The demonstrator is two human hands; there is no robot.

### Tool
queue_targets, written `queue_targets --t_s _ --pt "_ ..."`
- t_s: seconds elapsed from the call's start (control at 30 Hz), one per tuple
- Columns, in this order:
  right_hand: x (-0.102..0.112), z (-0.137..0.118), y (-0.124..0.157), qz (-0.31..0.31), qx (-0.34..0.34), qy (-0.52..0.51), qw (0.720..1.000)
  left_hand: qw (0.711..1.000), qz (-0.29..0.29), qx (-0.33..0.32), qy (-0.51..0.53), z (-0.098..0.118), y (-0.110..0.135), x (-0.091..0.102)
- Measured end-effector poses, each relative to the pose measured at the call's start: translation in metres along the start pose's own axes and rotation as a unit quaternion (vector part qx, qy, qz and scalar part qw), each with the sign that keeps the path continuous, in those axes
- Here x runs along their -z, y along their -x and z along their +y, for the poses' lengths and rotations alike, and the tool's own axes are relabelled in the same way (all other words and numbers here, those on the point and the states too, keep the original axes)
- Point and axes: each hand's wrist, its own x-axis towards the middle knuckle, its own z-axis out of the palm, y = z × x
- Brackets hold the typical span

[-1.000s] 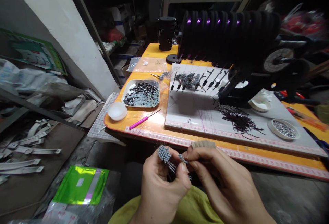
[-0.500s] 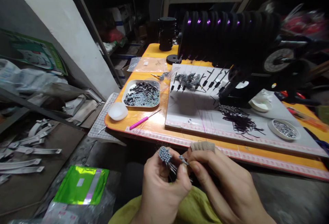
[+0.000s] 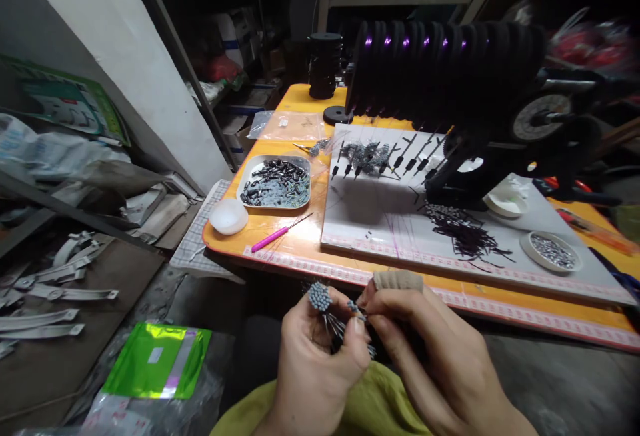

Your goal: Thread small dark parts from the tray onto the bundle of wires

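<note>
My left hand (image 3: 317, 363) is closed round a bundle of thin wire-like pieces with rounded grey-blue heads (image 3: 319, 297), their ends fanning out below. Between its thumb and index fingertips, a few more of these grey-blue heads (image 3: 354, 308) stick out. Close beside them, touching or nearly so, the fingertips of my right hand (image 3: 430, 343) are pinched together. What they grip, if anything, is hidden. A tan wrap (image 3: 399, 281) covers one right finger. Both hands are above my lap, just in front of the table edge.
On the orange table (image 3: 235, 223) stand a tray of dark and grey small parts (image 3: 277, 206), a white round lid (image 3: 229, 216) and a pink-handled hook tool (image 3: 270, 239). A white board (image 3: 345, 223) carries black strips (image 3: 467, 239), a dish of metal bits (image 3: 553, 251) and a black spool machine (image 3: 440, 69).
My right fingertips have shifted very slightly at the small grey-blue heads. The left hand keeps its bundle nearly still, and more wire ends show below its thumb.
</note>
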Motion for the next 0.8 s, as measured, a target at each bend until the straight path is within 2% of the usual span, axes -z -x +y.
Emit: queue_targets --t_s 0.2,0.37,0.53,0.8 --pt "-0.007 0.004 0.001 0.023 0.027 0.046 0.998 1.0 0.01 0.012 0.013 -0.004 0.001 -0.001" --pt "-0.002 0.005 0.0 0.001 0.02 0.038 0.999 0.999 -0.016 0.007 0.029 -0.004 0.0 0.001" --pt "-0.008 0.01 0.002 0.016 0.046 0.077 0.996 0.998 -0.004 0.025 0.05 -0.005 0.002 -0.001" --pt "-0.002 0.01 0.001 -0.002 0.037 0.025 0.999 0.998 -0.027 0.027 0.052 -0.005 0.001 0.003"
